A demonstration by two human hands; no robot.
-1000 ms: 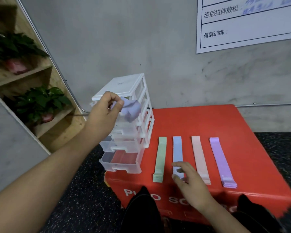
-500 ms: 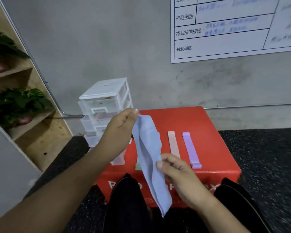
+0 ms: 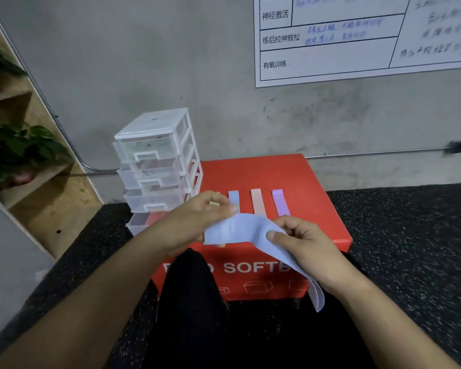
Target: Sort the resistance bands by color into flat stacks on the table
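Both hands pinched the blue band (image 3: 240, 230): left hand (image 3: 197, 219) fingers gripped one end, right hand (image 3: 304, 246) fingers its middle.

The light is even and a little dim, with only soft shadows. The edges bend from the wide lens, and the writing on the wall chart (image 3: 365, 35) is blurred.

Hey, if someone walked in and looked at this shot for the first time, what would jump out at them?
The blue resistance band at centre frame, pinched between the left hand and right hand, its loose end drooping toward the lap. Behind it sits the bright red box, with a blue stack, pink stack and purple stack side by side on top, and a white drawer tower at its left edge.
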